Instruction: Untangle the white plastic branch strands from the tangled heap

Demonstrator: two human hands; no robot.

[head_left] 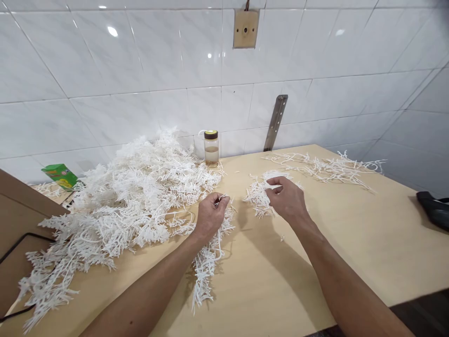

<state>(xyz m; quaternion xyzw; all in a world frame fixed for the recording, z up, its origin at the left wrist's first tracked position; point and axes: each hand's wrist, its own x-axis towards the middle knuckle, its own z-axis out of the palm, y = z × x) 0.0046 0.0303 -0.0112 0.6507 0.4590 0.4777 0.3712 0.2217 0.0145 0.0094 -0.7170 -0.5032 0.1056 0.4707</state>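
Observation:
My left hand (211, 214) is closed in a pinch on a white artificial sprig (205, 270), whose feathery strands trail down over the table toward me. My right hand (286, 199) hovers at a small heap of loose white sprig pieces (258, 194); its thumb and fingers are apart, with nothing visible between them. Left of both hands rises a large pile of white artificial foliage (140, 192), reaching close to my left hand. Bare white stems (326, 167) lie in a loose bunch at the back right.
A capped bottle (211, 150) of liquid stands near the tiled wall. A green box (60, 175) sits behind the pile. Cardboard (24, 224) borders the left side, a black object (434, 209) the right edge. A metal bracket (276, 122) stands upright against the wall.

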